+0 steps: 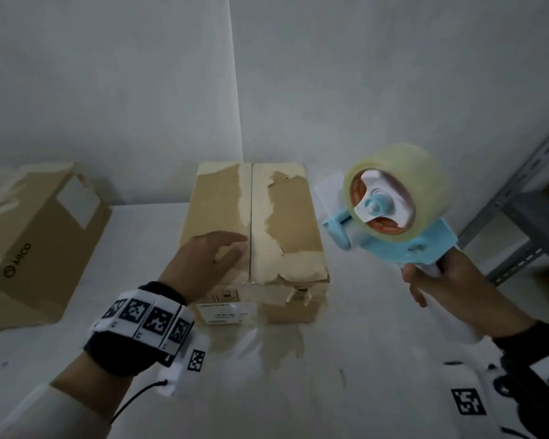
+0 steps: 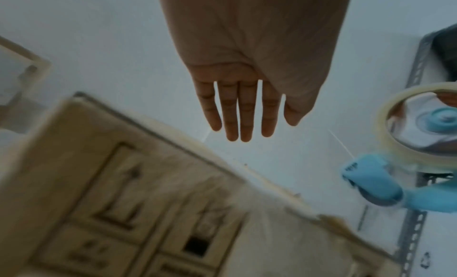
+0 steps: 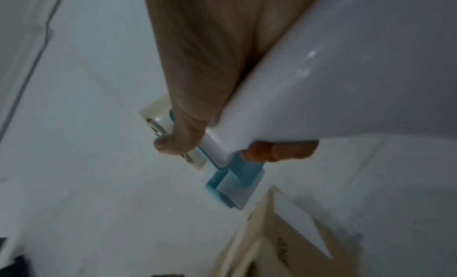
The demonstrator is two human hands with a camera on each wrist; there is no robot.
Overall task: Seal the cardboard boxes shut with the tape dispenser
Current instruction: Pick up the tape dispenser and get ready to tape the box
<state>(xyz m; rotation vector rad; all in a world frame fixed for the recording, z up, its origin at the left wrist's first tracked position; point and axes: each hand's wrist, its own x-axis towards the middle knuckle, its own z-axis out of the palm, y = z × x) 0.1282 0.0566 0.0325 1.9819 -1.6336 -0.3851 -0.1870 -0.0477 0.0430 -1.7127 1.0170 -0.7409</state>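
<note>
The flaps of the box [image 1: 254, 229] should be pressed flat by the left hand [image 1: 210, 264], fingers straight, while the tape dispenser [image 1: 393, 210], gripped by the right hand [image 1: 450, 289], is brought squarely to the seam.

left box [image 1: 29, 236] — cut by frame edge | label text [image 1: 227, 315] — too blurred to read

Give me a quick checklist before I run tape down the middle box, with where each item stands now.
1. Flaps closed: ok, the middle box shows its two top flaps meeting at the centre seam.
2. Box steadied: ok, the left hand lies flat on the left flap.
3. Dispenser gripped: ok, the right hand holds the dispenser by its handle.
4. Dispenser on the seam: not ok, it is in the air to the right of the box.
5. Loose tape end ready: cannot tell, blurred.
6. Seam already taped: cannot tell; only torn old patches show.
</note>
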